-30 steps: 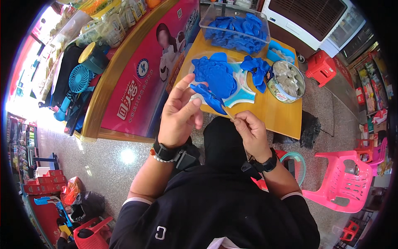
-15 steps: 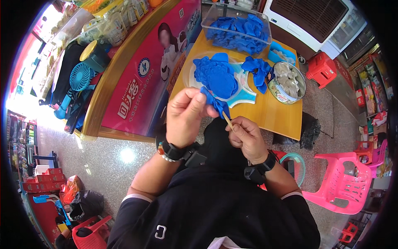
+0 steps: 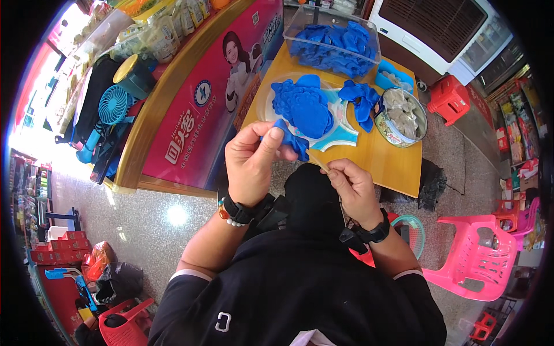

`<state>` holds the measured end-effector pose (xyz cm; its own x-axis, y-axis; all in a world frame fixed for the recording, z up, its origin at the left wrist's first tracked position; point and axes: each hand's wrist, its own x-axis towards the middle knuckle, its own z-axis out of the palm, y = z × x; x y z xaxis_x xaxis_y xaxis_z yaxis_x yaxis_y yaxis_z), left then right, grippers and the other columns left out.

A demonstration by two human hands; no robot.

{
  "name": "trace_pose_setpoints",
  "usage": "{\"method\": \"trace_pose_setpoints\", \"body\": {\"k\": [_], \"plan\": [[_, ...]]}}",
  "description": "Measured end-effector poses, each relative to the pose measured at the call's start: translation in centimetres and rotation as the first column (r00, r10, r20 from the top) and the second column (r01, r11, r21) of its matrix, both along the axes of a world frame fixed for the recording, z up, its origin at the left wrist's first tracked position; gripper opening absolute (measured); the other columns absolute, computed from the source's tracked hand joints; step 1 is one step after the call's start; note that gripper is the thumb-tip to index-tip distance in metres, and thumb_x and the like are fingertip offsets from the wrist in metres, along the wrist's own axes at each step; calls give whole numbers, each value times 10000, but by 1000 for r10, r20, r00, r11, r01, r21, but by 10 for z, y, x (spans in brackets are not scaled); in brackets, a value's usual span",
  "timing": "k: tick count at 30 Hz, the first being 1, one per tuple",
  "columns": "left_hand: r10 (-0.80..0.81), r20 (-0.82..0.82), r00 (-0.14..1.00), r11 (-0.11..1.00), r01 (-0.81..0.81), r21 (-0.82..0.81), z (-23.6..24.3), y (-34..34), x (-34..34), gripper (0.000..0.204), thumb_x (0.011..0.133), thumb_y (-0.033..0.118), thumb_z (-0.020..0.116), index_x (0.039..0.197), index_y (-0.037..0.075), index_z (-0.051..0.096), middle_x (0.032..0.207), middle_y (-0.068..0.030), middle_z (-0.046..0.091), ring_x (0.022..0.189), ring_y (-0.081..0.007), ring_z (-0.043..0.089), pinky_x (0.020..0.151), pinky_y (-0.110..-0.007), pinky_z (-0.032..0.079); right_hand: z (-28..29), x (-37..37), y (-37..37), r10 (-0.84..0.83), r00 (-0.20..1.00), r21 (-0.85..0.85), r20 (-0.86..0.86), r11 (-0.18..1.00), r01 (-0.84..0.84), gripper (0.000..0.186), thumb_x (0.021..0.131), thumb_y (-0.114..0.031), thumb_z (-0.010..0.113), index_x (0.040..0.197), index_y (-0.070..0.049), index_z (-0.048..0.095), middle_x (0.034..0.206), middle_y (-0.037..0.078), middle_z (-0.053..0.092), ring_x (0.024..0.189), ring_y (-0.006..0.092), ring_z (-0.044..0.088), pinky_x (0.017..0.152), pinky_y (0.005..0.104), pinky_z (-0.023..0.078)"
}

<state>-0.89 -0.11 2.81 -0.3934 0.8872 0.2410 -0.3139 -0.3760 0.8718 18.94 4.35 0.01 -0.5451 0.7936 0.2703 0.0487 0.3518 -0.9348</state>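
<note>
1. Head view: left hand [image 3: 254, 158] pinches a small blue piece [image 3: 294, 144] between thumb and fingers; part of it is hidden by the fingers.
2. Right hand [image 3: 353, 187] clamps a thin pale stick [image 3: 318, 161], thumb against fingers, near its lower end.
3. Hands apart, with the blue piece and the stick bridging the gap.
4. Blue piece: held up in front of the person, by the table's near edge. Long axis slants upper left to lower right; narrow tip points up-left, past the left thumb, and the bunched end faces the right hand.
5. Stick: also slants, far end up-left, meeting the bunched end (inside it or only against it, can't tell).
6. Yellow table [image 3: 386, 167] just beyond: clear round dish [image 3: 266, 106] bearing a blue stack [image 3: 309, 112], with loose blue strips [image 3: 363, 104] to its right.
7. Right of those strips: round tin [image 3: 395, 137] with greyish crumpled bits; small blue tub [image 3: 381, 81] just behind it.
8. Far end: clear bin [image 3: 378, 56] of blue pieces (lots of them).
9. Pink chair [image 3: 461, 248] on the floor, to the right, well apart from the hands.
</note>
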Motion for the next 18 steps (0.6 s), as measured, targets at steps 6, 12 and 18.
{"method": "trace_pose_setpoints", "body": {"k": [6, 12, 18], "plan": [[-80, 84, 993, 994, 73, 85, 5, -3, 17, 128, 940, 90, 569, 937, -33, 606, 916, -88, 657, 649, -122, 638, 599, -236, 523, -7, -2, -4, 172, 857, -628, -486, 613, -479, 200, 974, -206, 509, 968, -8, 538, 628, -51, 327, 497, 41, 272, 460, 200, 207], [0, 34, 999, 1000, 0, 11, 6, -8, 11, 138, 938, 108, 578, 929, -26, 611, 874, -78, 659, 648, -132, 653, 598, -233, 529, -3, -6, -9, 62, 993, -144, -102, 987, -76, 168, 974, -157, 511, 971, -11, 595, 656, -46, 451, 514, 28, 358, 465, 190, 267], [-33, 30, 999, 999, 32, 39, 9, -19, 21, 153, 950, 123, 561, 936, -28, 585, 818, -66, 643, 643, -126, 635, 595, -231, 522, 6, 1, -17, 124, 976, -375, -177, 909, -184, 209, 980, -206, 505, 977, -9, 575, 617, -38, 408, 501, 26, 330, 458, 188, 245]]}}
